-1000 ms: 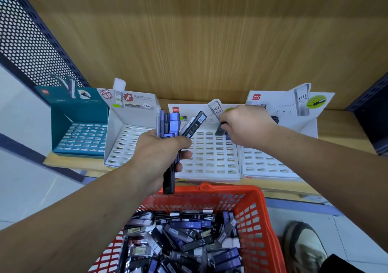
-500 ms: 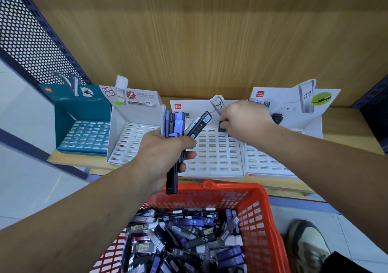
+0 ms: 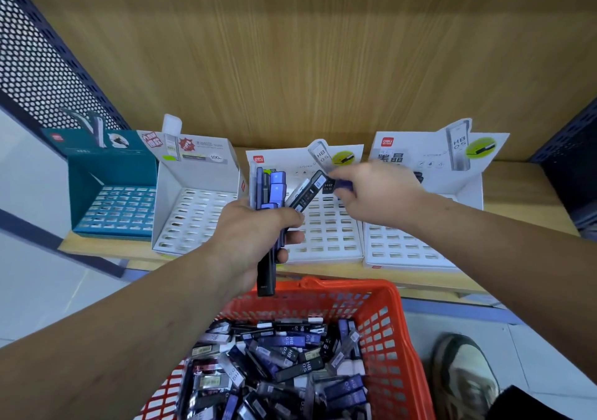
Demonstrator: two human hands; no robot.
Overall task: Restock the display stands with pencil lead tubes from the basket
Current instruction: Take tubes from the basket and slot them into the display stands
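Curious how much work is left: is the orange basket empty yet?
No, the orange basket holds a heap of pencil lead tubes.

**Bare arms and one shoe**

Both forearms are bare up to the picture's edge, and the left hand (image 3: 248,225) and right hand (image 3: 378,193) are bare too. At the lower right is a grey-beige sports shoe (image 3: 465,377) with darker panels, and beside it a piece of black trouser cloth (image 3: 523,403).

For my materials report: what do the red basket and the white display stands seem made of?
Red basket: likely moulded plastic, glossy, its walls a regular lattice of holes. White display stands: probably matte printed cardboard, judging by folded walls and cut-out back panels; the slotted trays might be plastic.
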